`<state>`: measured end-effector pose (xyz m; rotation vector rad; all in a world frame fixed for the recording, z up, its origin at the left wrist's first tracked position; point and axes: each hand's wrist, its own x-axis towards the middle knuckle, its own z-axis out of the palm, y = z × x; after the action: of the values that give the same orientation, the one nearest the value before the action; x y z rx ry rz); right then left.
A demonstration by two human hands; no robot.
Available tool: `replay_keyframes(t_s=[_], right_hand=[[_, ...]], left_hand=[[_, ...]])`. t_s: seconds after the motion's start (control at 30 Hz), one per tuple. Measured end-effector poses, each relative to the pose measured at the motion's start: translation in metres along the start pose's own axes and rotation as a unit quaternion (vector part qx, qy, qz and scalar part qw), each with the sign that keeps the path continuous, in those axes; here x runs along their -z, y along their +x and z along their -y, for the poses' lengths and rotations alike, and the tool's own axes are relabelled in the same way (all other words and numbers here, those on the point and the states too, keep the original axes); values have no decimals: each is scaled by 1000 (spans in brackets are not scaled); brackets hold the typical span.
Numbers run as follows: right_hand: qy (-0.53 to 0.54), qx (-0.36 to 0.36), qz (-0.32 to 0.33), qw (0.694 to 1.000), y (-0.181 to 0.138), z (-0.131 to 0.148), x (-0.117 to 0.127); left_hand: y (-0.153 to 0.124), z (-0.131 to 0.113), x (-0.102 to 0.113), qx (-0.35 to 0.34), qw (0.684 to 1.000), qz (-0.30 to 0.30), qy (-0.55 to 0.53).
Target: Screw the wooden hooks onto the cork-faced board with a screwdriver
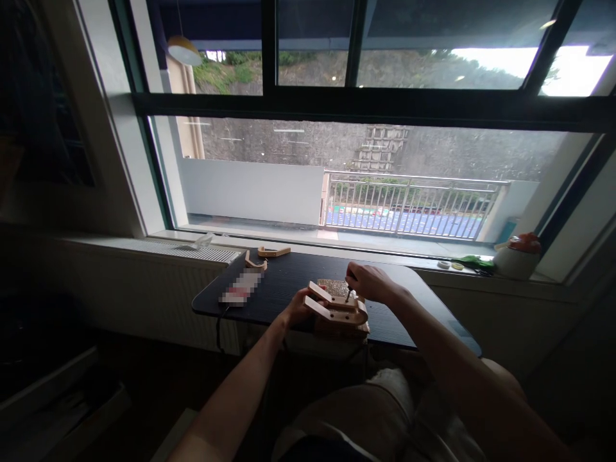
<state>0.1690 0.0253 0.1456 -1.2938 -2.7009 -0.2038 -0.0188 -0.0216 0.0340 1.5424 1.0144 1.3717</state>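
My left hand point(299, 308) grips the left side of a pale wooden piece point(353, 316) with two parallel arms, a rounded right end and several dark holes. The piece rests near the table's front edge, over a patterned, wrapped-looking pad point(332, 287). Above its far arm, my right hand point(366, 282) is closed around a screwdriver point(348, 295). Its thin dark shaft points down to the wood; its handle is hidden in my fist.
Two curved wooden parts, one at the back point(274, 251) and one nearer point(255, 262), lie on the dark table point(298, 273). A blurred flat object point(242, 287) with a cable is at the left. Behind the table are a radiator point(163, 276) and a windowsill with a white pot point(516, 262).
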Motion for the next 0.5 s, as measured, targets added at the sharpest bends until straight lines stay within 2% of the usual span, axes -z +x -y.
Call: replay_keyframes(t_s=[0.3, 0.5], right_hand=[[-2, 10, 0, 1000, 4, 7, 2], [7, 17, 18, 1000, 0, 6, 8]], left_hand=[[2, 13, 7, -4, 999, -22, 25], [0, -1, 0, -3, 1000, -9, 15]])
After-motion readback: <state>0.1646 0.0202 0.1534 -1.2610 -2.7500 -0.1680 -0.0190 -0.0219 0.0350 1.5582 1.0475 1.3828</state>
